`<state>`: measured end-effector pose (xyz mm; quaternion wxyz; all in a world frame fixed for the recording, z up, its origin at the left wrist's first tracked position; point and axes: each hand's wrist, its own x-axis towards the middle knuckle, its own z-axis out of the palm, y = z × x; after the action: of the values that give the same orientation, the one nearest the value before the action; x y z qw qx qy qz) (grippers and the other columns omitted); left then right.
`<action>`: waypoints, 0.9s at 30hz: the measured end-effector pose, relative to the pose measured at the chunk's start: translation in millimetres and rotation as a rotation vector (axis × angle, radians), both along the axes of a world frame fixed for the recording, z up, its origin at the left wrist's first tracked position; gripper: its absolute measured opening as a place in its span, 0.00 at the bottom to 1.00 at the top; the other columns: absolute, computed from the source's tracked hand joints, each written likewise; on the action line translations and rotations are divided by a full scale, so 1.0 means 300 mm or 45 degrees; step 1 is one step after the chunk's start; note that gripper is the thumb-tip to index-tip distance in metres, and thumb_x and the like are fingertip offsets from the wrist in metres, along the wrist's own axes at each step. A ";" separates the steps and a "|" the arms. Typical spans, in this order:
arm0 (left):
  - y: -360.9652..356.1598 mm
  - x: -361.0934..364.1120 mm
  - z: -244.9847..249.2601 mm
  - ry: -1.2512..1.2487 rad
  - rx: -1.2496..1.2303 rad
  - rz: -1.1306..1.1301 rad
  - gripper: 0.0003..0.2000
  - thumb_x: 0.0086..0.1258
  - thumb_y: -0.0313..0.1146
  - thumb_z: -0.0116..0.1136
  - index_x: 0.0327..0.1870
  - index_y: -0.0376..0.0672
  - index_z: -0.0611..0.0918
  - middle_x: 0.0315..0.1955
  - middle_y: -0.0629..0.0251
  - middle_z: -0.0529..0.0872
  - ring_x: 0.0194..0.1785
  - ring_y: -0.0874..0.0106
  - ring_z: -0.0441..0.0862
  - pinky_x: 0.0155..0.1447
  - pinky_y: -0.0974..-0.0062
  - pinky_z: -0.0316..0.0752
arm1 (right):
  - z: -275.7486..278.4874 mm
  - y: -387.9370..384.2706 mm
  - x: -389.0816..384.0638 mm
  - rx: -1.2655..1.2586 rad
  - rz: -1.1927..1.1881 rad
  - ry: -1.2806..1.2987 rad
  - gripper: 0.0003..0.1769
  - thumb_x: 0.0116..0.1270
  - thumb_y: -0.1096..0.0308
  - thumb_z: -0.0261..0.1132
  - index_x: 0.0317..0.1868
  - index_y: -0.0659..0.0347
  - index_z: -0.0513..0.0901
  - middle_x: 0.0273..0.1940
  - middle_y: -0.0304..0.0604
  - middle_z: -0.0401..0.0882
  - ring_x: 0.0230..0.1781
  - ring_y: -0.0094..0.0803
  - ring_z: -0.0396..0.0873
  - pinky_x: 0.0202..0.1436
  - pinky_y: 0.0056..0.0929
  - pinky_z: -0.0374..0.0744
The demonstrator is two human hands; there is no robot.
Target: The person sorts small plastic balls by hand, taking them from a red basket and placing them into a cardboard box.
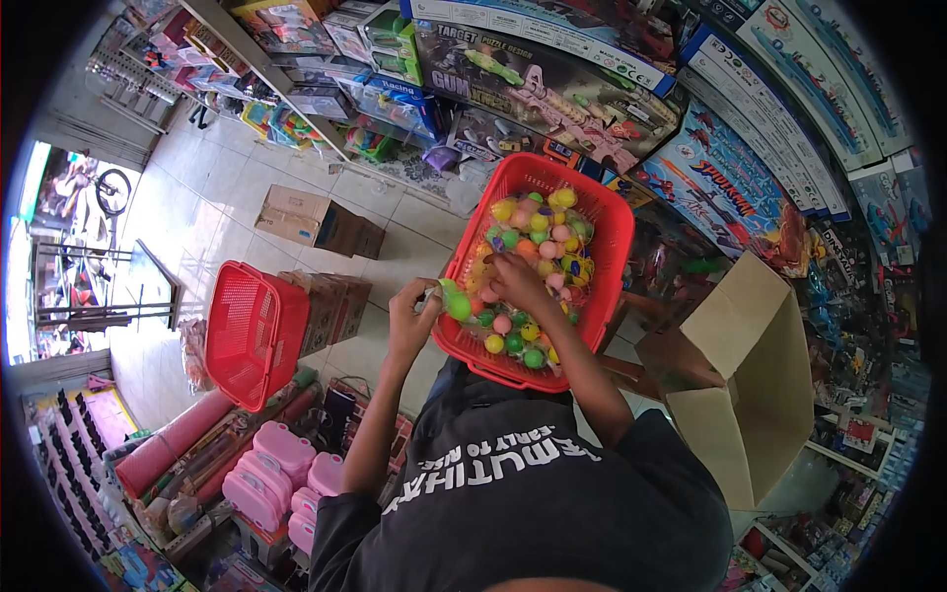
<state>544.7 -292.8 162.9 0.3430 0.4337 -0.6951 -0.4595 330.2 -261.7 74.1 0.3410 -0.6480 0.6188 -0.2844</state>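
Observation:
A red plastic basket sits in front of my body, filled with small colourful balls in yellow, green, pink and orange. Some of them look wrapped in clear plastic. At the basket's left rim, my left hand pinches a bright green ball, apparently in a clear wrapper. My right hand reaches over the near rim among the balls. Its fingers are bent together, and what they grip is hidden.
An open cardboard box stands at the right. On the left are a second red basket, a closed carton and pink cases. Shelves of boxed toys line the far side. Tiled floor lies leftward.

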 end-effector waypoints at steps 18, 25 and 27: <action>-0.008 0.102 -0.027 0.087 0.142 0.102 0.16 0.62 0.34 0.55 0.18 0.34 0.67 0.12 0.72 0.60 0.21 0.84 0.57 0.22 0.78 0.53 | -0.101 0.015 0.133 -0.046 -0.116 0.657 0.28 0.45 0.65 0.69 0.51 0.50 0.72 0.50 0.46 0.66 0.51 0.46 0.67 0.52 0.42 0.69; -0.026 0.126 -0.033 0.104 0.116 0.037 0.16 0.62 0.33 0.54 0.19 0.34 0.67 0.13 0.73 0.61 0.22 0.84 0.57 0.23 0.78 0.53 | -0.023 0.031 0.186 -0.052 -0.109 0.736 0.23 0.41 0.64 0.70 0.42 0.52 0.75 0.46 0.43 0.70 0.51 0.42 0.68 0.56 0.44 0.64; -0.029 0.128 -0.046 0.114 0.131 0.006 0.15 0.62 0.33 0.55 0.19 0.34 0.67 0.13 0.73 0.62 0.21 0.84 0.58 0.23 0.78 0.54 | -0.055 0.032 0.196 -0.075 -0.069 0.723 0.23 0.42 0.64 0.70 0.42 0.53 0.74 0.44 0.43 0.72 0.51 0.40 0.69 0.55 0.44 0.64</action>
<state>583.2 -301.5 148.9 0.3520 0.4315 -0.6534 -0.5128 389.1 -252.1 57.6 0.1272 -0.6945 0.6981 -0.1185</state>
